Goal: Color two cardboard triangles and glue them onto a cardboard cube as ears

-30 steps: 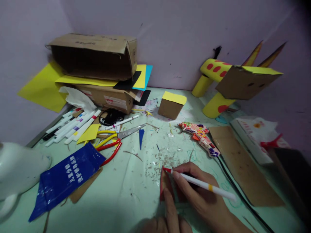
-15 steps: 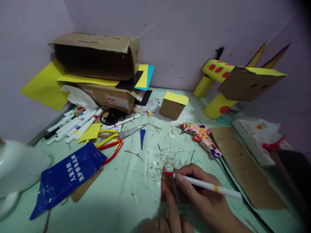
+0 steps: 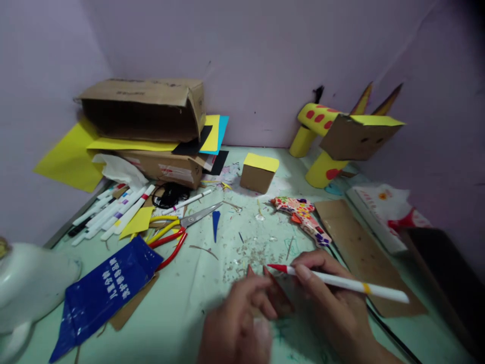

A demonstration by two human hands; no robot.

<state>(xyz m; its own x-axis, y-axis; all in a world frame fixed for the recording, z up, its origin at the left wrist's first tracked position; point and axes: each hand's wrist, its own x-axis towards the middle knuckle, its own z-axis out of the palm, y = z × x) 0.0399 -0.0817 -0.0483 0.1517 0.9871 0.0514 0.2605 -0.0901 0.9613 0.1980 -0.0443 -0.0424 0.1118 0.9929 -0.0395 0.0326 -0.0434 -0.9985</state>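
Note:
My right hand (image 3: 333, 303) is closed around a white marker (image 3: 341, 281) with a red tip and a yellow band. Its tip points left, just above small pointed cardboard pieces (image 3: 279, 296) with reddish colouring. My left hand (image 3: 240, 318) is bent over these pieces and partly covers them. Motion blurs its fingers, so whether it grips a piece is unclear. Small crumbs of debris (image 3: 250, 253) lie on the table just beyond both hands.
A floral glue gun (image 3: 303, 215) lies beyond my right hand, near a cardboard strip (image 3: 371, 253). Scissors (image 3: 197, 216), a blue packet (image 3: 109, 290) and several markers (image 3: 113, 210) are at the left. Behind stand a small box (image 3: 258, 179), a yellow spotted cardboard animal (image 3: 322, 121) and a large carton (image 3: 140, 96).
My left hand has lifted and curled from pressing a finger on the cardboard. The marker tip has come away from the cardboard. The camera view has shifted slightly.

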